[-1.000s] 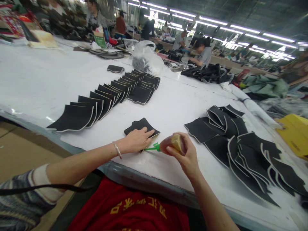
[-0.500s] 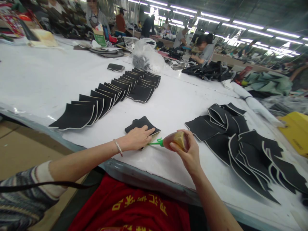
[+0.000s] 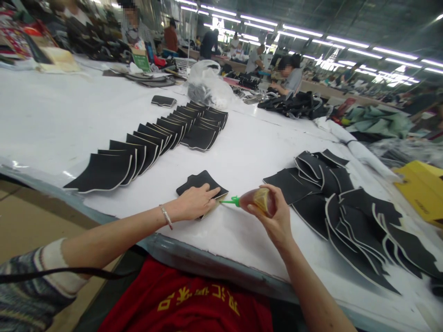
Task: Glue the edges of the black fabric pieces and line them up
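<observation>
One bottle [image 3: 260, 201] is held in your right hand [image 3: 277, 216], fingers wrapped round its body. Its green nozzle [image 3: 234, 201] points left of that grip, tip just beside the black piece [image 3: 199, 180]; contact cannot be confirmed. Your left hand [image 3: 196, 202] lies on that piece, fingers extended, pressing it to the white table [image 3: 242, 152]. Right of your bottle grip: a loose pile of black pieces [image 3: 363, 216]. Beyond and left: an overlapping row of black pieces [image 3: 107, 169]. Farther still: a clear plastic bag [image 3: 216, 87].

Left hand [image 3: 195, 203] palm-down, one finger [image 3: 215, 192] outstretched — right hand [image 3: 278, 214] curled in a grip, both forearms [image 3: 114, 242] angled inward.
</observation>
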`<state>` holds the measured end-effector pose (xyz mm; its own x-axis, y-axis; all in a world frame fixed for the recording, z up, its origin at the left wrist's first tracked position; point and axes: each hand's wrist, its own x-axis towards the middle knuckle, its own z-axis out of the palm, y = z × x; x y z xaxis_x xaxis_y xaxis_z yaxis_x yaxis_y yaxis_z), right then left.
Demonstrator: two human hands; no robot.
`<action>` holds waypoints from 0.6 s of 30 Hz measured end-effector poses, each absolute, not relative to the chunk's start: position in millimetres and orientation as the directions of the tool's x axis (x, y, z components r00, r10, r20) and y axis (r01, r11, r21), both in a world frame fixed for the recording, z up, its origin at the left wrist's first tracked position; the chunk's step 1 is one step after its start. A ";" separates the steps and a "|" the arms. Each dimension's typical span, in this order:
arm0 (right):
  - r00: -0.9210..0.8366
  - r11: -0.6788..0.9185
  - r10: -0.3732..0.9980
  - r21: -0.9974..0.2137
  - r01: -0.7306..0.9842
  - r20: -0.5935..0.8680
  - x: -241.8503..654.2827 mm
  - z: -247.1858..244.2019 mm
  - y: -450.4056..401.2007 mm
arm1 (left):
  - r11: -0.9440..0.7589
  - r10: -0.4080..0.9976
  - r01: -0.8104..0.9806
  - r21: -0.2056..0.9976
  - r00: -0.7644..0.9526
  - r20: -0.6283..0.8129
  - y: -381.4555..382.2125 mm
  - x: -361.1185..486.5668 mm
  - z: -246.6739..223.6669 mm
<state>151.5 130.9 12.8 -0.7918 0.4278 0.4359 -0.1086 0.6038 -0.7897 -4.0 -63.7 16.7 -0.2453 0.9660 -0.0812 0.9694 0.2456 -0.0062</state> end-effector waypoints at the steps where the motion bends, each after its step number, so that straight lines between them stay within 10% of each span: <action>1: -0.814 0.593 0.407 -0.798 -0.111 0.416 152.5 12.5 128.6 | 0.228 0.968 0.973 -0.032 -0.231 -0.102 -63.6 -4.3 16.7; 18: -0.813 0.439 0.492 -0.895 -0.077 0.311 156.0 7.8 108.7 | 0.202 0.956 0.976 -0.079 -0.214 -0.200 -62.9 -5.8 20.7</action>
